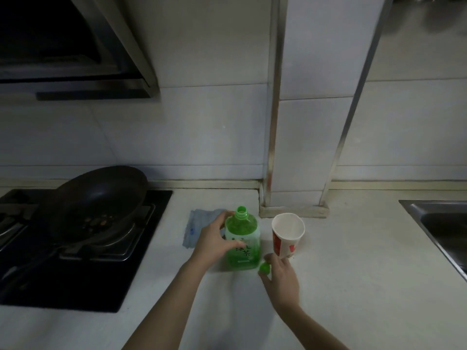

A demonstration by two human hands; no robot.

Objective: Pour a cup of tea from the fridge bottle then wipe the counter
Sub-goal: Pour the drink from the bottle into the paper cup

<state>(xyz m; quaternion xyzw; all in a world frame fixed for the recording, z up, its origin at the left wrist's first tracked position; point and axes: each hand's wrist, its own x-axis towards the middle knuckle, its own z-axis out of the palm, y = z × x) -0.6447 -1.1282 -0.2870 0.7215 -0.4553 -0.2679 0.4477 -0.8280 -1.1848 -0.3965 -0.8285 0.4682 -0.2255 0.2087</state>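
A green tea bottle [243,238] stands upright on the white counter [353,274] with its neck uncapped. My left hand [214,238] grips the bottle's left side around the label. My right hand [280,279] pinches the green cap [264,268] low at the counter, just right of the bottle's base. A red and white paper cup [288,234] stands upright to the right of the bottle, and it looks empty. A pale blue cloth [195,227] lies flat behind my left hand, partly hidden by it.
A black gas hob [101,274] with a dark frying pan [98,198] sits at the left. A steel sink [439,223] is at the right edge. A tiled pillar [303,147] rises behind the cup, and a range hood [75,59] hangs at the upper left.
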